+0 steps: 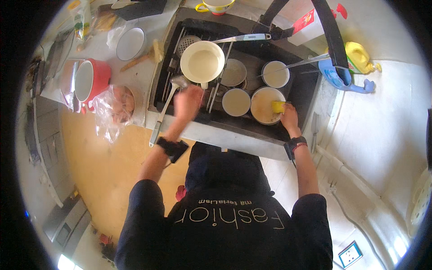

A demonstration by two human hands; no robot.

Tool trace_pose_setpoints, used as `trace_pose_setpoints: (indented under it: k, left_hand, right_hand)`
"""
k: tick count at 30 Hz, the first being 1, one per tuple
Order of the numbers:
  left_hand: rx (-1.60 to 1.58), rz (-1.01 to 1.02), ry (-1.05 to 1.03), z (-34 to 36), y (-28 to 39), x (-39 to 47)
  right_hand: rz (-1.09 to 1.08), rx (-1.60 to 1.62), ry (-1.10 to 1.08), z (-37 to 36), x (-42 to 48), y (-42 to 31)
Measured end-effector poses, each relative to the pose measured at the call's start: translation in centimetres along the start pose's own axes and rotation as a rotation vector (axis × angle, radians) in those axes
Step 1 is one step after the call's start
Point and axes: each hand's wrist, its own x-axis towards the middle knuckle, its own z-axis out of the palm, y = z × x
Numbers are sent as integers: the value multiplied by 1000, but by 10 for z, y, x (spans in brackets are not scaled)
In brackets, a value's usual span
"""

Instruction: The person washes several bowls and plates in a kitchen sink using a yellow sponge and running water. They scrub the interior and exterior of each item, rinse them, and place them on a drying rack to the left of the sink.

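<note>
In my right hand point(290, 116) is a yellow sponge point(278, 107), at the right edge of a bowl point(263, 104) of cloudy brownish liquid in the dark sink point(300, 101). Blurred, my left hand point(189, 103) is just below the handle of a cream cup point(202, 62); whether it touches the handle or holds anything I cannot tell. The cup rests over a metal rack at the sink's left side. A white bowl point(236, 102) stands left of the brownish one, and two more point(233, 73) point(276, 75) are behind. A ladle point(162, 116) leans across the front left rim of the sink.
On the left counter are a red pot point(91, 81), a clear plastic bag point(108, 108), a white bowl point(131, 44) and a brush point(143, 58). The black faucet point(332, 37) arches over the sink. A yellow detergent bottle point(359, 57) and a blue plastic container point(337, 76) stand at right.
</note>
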Motion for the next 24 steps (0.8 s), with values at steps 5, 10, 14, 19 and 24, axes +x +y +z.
trace_pose_setpoints:
  k: [5, 10, 14, 19, 24]
  left_hand:
    - [600, 375, -238, 143, -26, 2]
    - [754, 66, -464, 211, -86, 52]
    - [879, 168, -435, 231, -105, 76]
    - [585, -212, -334, 234, -99, 81]
    - [583, -390, -270, 243, -103, 100]
  right_hand:
    - [-174, -165, 61, 21, 21, 28]
    - [-208, -480, -72, 34, 25, 33]
    - [-349, -754, 81, 67, 24, 41]
    - [-199, -781, -224, 66, 34, 30]
    - [84, -643, -296, 63, 25, 32]
